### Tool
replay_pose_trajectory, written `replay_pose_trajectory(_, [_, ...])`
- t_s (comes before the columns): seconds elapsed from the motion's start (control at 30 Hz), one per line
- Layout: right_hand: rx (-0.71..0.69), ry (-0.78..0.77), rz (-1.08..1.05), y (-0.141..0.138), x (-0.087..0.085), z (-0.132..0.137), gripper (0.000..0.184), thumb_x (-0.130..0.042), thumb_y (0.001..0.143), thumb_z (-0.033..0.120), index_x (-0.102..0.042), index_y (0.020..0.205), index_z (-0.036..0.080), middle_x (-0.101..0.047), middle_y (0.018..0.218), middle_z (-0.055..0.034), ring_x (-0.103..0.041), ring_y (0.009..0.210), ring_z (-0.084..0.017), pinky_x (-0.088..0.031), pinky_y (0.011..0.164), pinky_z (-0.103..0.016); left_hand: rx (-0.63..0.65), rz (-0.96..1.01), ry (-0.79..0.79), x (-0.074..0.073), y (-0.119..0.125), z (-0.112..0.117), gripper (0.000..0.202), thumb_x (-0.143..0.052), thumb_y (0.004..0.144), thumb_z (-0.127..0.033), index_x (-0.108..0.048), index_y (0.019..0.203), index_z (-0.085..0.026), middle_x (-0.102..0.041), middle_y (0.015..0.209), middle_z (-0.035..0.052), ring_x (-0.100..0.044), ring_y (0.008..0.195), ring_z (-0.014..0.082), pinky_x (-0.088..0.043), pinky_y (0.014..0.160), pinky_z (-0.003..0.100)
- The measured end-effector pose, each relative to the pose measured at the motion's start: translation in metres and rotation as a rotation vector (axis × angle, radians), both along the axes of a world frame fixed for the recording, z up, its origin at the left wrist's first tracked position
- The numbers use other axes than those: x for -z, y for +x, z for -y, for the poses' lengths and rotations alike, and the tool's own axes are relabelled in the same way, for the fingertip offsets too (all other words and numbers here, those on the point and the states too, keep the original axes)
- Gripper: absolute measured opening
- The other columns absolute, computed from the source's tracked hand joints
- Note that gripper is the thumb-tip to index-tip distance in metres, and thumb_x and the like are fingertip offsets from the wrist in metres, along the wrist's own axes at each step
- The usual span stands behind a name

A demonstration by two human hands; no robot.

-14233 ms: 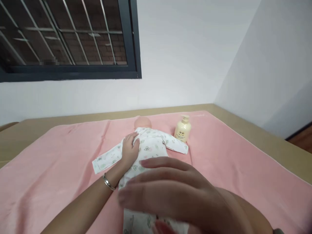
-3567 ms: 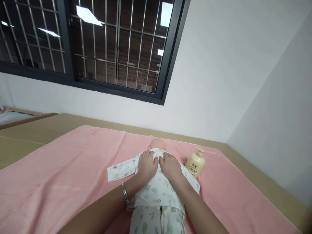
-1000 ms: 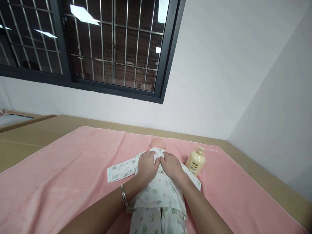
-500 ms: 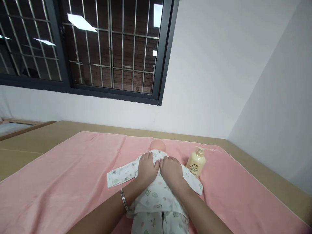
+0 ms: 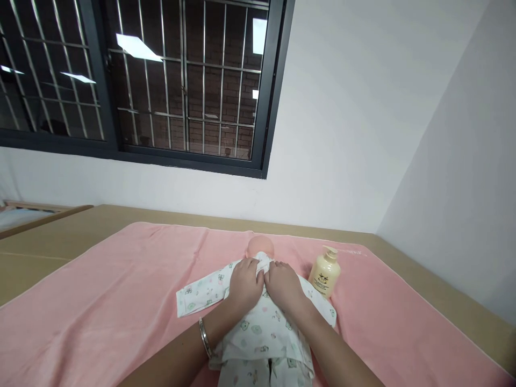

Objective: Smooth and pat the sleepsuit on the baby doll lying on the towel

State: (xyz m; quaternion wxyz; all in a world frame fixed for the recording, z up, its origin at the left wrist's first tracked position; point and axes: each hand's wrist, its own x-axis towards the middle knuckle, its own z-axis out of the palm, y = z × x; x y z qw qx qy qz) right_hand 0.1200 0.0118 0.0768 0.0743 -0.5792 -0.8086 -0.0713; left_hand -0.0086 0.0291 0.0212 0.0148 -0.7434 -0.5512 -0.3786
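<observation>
A baby doll lies on its back or front, I cannot tell which, with its bald head (image 5: 260, 245) at the far end. It wears a white printed long-sleeved top (image 5: 253, 330) and matching trousers (image 5: 245, 373). My left hand (image 5: 244, 283) and my right hand (image 5: 283, 283) rest side by side on the upper part of the top, just below the collar. Both hands have bent fingers closed on the cloth, and the thumbs nearly meet. Bunched fabric shows at the neck between them. The fingertips are partly hidden. A silver bangle (image 5: 205, 337) circles my left wrist.
Beside the right sleeve stands a cream pump bottle (image 5: 325, 273). A pink blanket (image 5: 121, 295) lies under the doll on a wooden surface (image 5: 44, 258). Behind it are a white wall (image 5: 330, 118) and a barred window with a dark frame (image 5: 193, 161).
My fingers have drawn back slightly from the neck and bent more. The collar cloth is now bunched up, and more of the doll's head shows. The view has tilted up a little.
</observation>
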Motion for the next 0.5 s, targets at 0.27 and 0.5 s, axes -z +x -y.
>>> replay_pose_trajectory(0.27, [0.050,0.022,-0.012,0.000,0.000,-0.001,0.030,-0.038,0.094,0.018,-0.067,0.098,0.010,-0.069,0.098,-0.0184,-0.063,0.096,-0.028,-0.036,0.089,-0.038,0.111,0.021,-0.059,-0.002,-0.005,-0.006,0.027,-0.043,0.090,-0.024,-0.060,0.111,-0.019,-0.066,0.114,0.0080,-0.059,0.109,0.0234,-0.042,0.098,0.039])
replay_pose_trajectory(0.5, [0.017,-0.036,-0.085,0.007,0.002,-0.014,0.033,-0.034,0.095,0.018,-0.064,0.109,0.010,-0.067,0.112,-0.0150,-0.060,0.101,-0.023,-0.036,0.089,-0.032,0.102,0.080,-0.014,0.002,-0.001,-0.005,0.028,-0.043,0.090,-0.022,-0.061,0.111,-0.018,-0.067,0.112,0.0089,-0.059,0.107,0.0240,-0.044,0.097,0.041])
